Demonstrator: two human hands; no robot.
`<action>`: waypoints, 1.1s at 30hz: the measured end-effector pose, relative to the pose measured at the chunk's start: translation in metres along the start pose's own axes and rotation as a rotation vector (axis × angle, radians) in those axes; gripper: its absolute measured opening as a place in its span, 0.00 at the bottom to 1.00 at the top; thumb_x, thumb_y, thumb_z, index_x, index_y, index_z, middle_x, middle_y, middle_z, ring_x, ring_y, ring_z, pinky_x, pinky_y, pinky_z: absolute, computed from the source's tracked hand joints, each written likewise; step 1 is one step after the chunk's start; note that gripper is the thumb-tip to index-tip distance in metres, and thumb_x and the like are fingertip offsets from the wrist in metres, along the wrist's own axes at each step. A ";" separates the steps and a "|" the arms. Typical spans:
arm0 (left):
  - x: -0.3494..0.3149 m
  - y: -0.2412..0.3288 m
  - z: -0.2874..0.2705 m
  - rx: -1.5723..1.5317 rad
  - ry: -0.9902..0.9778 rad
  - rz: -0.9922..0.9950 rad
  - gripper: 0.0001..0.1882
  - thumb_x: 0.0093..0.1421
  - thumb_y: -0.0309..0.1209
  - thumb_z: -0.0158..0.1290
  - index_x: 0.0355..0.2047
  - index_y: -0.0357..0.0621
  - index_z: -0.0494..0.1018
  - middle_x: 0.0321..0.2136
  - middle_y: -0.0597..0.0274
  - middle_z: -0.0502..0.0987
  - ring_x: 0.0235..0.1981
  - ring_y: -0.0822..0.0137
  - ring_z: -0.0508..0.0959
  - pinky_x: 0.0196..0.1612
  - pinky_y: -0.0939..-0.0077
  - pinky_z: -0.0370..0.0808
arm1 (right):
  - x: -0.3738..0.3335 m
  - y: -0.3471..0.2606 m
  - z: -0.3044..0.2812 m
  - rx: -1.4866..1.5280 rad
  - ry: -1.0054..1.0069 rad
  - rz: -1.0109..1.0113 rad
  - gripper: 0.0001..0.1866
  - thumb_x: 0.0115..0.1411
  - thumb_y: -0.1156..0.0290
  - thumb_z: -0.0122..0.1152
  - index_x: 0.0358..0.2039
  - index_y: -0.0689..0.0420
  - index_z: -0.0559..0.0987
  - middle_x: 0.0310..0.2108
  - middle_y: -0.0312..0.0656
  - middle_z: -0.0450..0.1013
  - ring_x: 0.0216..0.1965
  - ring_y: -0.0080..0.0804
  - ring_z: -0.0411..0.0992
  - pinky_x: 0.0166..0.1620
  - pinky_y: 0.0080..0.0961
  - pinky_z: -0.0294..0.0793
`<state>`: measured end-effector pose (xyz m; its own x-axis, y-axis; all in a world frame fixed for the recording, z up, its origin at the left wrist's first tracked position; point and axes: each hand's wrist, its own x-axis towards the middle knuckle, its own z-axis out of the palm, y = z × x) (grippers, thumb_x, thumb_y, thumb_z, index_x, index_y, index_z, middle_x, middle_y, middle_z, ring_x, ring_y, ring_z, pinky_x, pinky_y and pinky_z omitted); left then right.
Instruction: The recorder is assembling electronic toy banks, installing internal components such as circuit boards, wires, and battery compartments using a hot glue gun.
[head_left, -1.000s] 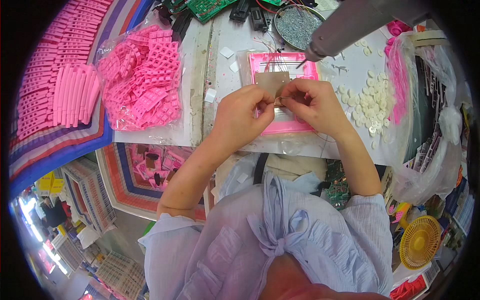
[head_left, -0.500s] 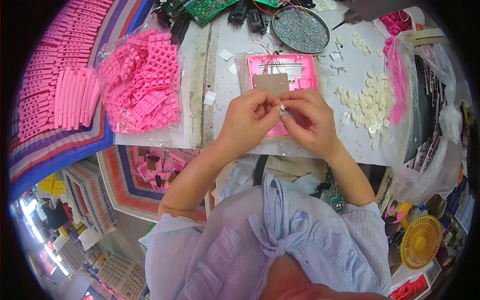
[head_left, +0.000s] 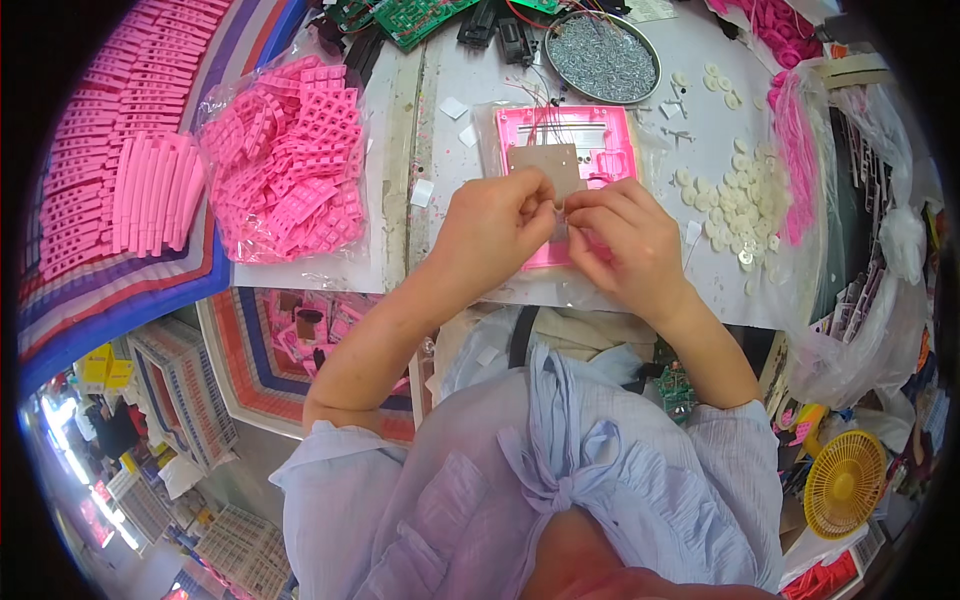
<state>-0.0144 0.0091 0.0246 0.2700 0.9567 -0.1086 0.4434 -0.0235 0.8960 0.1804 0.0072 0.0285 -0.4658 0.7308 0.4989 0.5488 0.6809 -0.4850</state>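
Over the near part of a pink plastic housing [head_left: 618, 125], my two hands meet with their fingertips almost touching. My left hand [head_left: 497, 228] is closed in a pinch. Opposite it, my right hand [head_left: 632, 243] is also pinched, thumb against fingers. Whatever lies between the fingertips is too small and covered to make out. A flat brown board [head_left: 548, 160] rests in the housing just beyond my fingers, with thin red and dark wires [head_left: 541, 122] running off its far side. Fingers and wrists hide the housing's near middle.
A round tray of screws [head_left: 603, 60] stands at the back. White discs [head_left: 742, 205] lie to the right, beside pink strands [head_left: 795, 165]. On the left are a bag of pink keypads [head_left: 290, 170] and stacked pink strips [head_left: 155, 195]. Green circuit boards [head_left: 415, 20] sit far back.
My fingertips have drawn slightly apart and my right hand has shifted a little right. A small white piece seen between them before is now hard to see.
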 end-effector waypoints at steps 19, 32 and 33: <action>-0.006 -0.017 -0.004 0.130 -0.026 0.339 0.08 0.56 0.22 0.59 0.37 0.39 0.77 0.28 0.58 0.79 0.27 0.64 0.79 0.32 0.72 0.75 | -0.022 -0.006 -0.001 -0.036 -0.151 0.014 0.10 0.48 0.70 0.70 0.34 0.53 0.83 0.40 0.37 0.77 0.41 0.39 0.73 0.36 0.31 0.77; -0.003 -0.025 -0.004 0.220 -0.014 0.481 0.07 0.55 0.22 0.59 0.35 0.42 0.76 0.29 0.57 0.77 0.31 0.53 0.78 0.34 0.63 0.74 | -0.020 -0.003 0.004 0.004 -0.210 -0.034 0.12 0.50 0.70 0.69 0.37 0.53 0.84 0.40 0.36 0.75 0.40 0.36 0.71 0.36 0.30 0.76; -0.002 -0.025 -0.005 0.218 -0.018 0.498 0.07 0.55 0.22 0.59 0.35 0.42 0.76 0.29 0.57 0.77 0.31 0.53 0.77 0.34 0.63 0.74 | -0.020 -0.002 0.004 0.004 -0.209 -0.037 0.12 0.50 0.70 0.69 0.37 0.53 0.84 0.40 0.36 0.75 0.39 0.36 0.71 0.35 0.30 0.76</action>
<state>-0.0301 0.0092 0.0041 0.5061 0.8097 0.2970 0.4245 -0.5336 0.7315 0.1851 -0.0085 0.0167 -0.6199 0.6989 0.3569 0.5262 0.7076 -0.4717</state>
